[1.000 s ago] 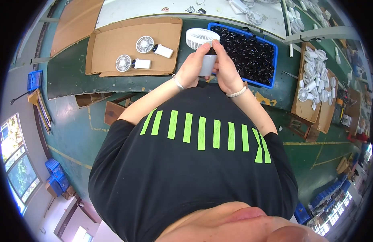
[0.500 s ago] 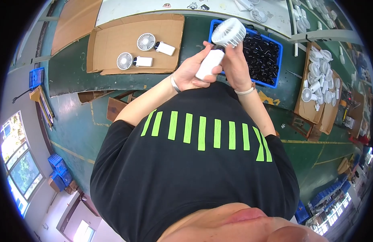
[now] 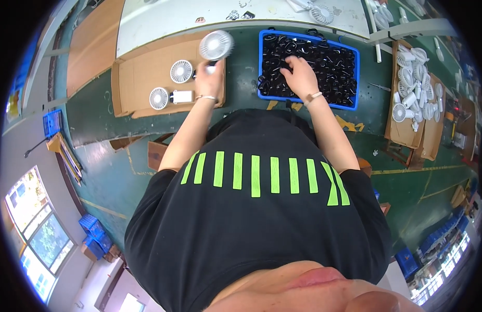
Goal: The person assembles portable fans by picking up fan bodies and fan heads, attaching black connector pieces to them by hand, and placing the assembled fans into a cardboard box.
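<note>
My left hand (image 3: 208,80) is closed around the handle of a white handheld fan (image 3: 216,46), whose round head is blurred. It is over the right side of a shallow cardboard tray (image 3: 142,52). Two more white fans lie in that tray: one fan (image 3: 181,71) is partly covered by my left hand, and a nearer fan (image 3: 159,98) lies with its handle pointing right. Over a blue crate (image 3: 261,57) full of small glossy black parts (image 3: 329,67), my right hand (image 3: 302,78) reaches with thumb and fingers apart. Nothing shows between those fingers.
The crate and tray stand on a dark green table (image 3: 242,67). Off to the right, a cardboard box (image 3: 402,132) holds a heap of white fans (image 3: 415,86). A white board (image 3: 173,14) lies along the back, with another fan (image 3: 321,14) on it.
My hands have parted. The left has carried the fan leftward from in front of me to above the cardboard tray; the right has let go of it and moved over the black parts.
</note>
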Available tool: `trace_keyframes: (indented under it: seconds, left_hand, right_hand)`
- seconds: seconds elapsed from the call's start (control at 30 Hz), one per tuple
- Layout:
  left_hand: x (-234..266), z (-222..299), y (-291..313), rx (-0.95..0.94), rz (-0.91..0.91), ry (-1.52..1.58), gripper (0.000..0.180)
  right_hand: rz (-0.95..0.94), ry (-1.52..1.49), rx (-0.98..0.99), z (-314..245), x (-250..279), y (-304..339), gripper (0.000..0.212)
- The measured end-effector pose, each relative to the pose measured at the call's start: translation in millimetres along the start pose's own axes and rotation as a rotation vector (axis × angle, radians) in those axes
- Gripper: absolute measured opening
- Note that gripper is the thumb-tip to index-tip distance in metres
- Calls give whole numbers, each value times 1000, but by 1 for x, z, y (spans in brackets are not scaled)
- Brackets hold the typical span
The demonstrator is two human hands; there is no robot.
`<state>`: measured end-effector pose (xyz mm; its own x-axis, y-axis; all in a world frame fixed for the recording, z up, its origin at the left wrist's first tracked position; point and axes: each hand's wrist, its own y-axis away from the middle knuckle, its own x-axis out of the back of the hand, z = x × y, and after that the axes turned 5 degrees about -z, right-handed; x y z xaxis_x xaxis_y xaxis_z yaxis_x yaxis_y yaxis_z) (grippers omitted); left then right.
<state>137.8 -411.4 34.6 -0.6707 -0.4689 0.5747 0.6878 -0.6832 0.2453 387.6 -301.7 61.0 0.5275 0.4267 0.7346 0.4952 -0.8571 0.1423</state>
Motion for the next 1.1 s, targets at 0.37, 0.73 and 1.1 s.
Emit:
trace_keyframes:
  seconds: [0.37,0.73,1.1]
  left_hand:
    - [-65,73,-88,-581,-96,-441,59]
    - [-296,223,-204,-1232,-152,-801,32]
    - [-102,156,-100,-144,-1049,596,31]
  right_hand:
    - [268,239,-88,79,7,-71,9]
    - [262,-592,-213,78,38,-35,10]
    - [199,-974,-238,67,31,-9,17]
